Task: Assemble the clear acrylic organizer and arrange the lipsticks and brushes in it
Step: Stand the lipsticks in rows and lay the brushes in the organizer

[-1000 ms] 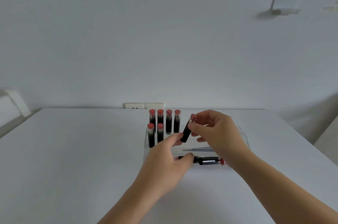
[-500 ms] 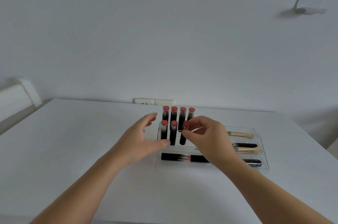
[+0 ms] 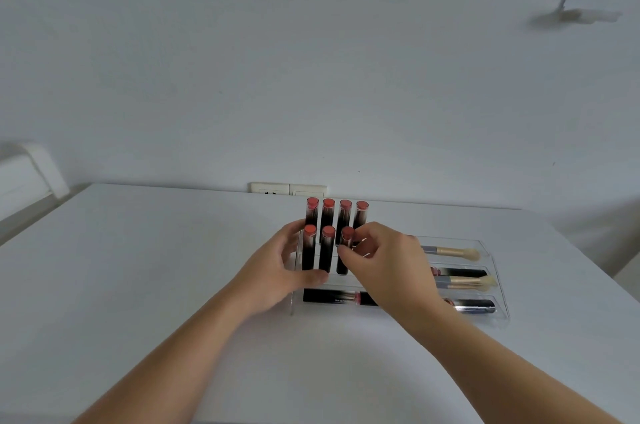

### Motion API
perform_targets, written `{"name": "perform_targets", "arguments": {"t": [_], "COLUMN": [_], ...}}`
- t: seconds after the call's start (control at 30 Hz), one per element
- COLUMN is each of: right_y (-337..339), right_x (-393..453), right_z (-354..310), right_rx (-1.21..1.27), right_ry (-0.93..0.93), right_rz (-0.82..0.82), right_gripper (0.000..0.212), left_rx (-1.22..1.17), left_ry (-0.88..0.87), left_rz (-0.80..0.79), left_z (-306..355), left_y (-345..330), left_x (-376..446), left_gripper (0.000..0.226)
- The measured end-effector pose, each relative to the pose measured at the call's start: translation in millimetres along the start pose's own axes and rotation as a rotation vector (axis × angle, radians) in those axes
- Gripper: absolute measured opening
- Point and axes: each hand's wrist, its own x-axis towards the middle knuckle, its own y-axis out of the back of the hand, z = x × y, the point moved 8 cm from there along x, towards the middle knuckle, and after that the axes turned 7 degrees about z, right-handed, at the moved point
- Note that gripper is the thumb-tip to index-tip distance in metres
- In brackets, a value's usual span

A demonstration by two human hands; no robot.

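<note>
A clear acrylic organizer [image 3: 498,311] sits on the white table. Several black lipsticks with red caps stand upright in its raised left section, a back row [image 3: 328,216] and a front row. My right hand [image 3: 384,261] pinches the third front-row lipstick [image 3: 344,250], which stands in its slot. My left hand [image 3: 277,271] holds the organizer's left end, thumb on the front wall and fingers behind. Two brushes [image 3: 453,252] and more lipsticks [image 3: 332,297] lie flat in the low trays to the right and front.
The white table [image 3: 138,268] meets a white wall at the back, where a double power socket [image 3: 287,189] sits just behind the organizer. A white ledge [image 3: 27,174] shows at the far left.
My right hand has lowered the lipstick from above the organizer into the third front slot. My left hand moved from the front of the tray to the organizer's left end.
</note>
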Motion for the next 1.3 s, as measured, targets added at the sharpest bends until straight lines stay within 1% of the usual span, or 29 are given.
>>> {"name": "perform_targets", "arguments": {"t": [0.27, 0.37, 0.67, 0.97, 1.17, 1.23, 1.3], "right_y": [-5, -8, -11, -10, -10, -7, 2], "right_x": [-3, -5, -8, -7, -7, -8, -8], "right_z": [0, -1, 0, 0, 2, 4, 6], "right_rx": [-0.074, -0.095, -0.075, -0.075, -0.027, -0.042, -0.074], "right_ry": [-0.01, -0.002, -0.007, 0.005, -0.016, -0.02, -0.005], "right_rz": [-0.01, -0.018, -0.043, -0.054, -0.083, -0.088, -0.08], "right_gripper": [0.014, 0.015, 0.014, 0.019, 0.03, 0.035, 0.035], "left_rx": [0.01, 0.014, 0.004, 0.009, 0.004, -0.006, -0.01], "left_ry": [-0.012, -0.014, -0.023, -0.018, -0.025, -0.029, -0.033], "left_rz": [0.039, 0.041, 0.047, 0.047, 0.037, 0.03, 0.03], "left_z": [-4, -5, -5, -6, -5, -5, -5], "left_y": [0, 0, -1, 0, 0, 0, 0], "left_x": [-3, -2, -2, -2, -3, -3, -3], "left_gripper": [0.086, 0.085, 0.086, 0.085, 0.086, 0.086, 0.087]}}
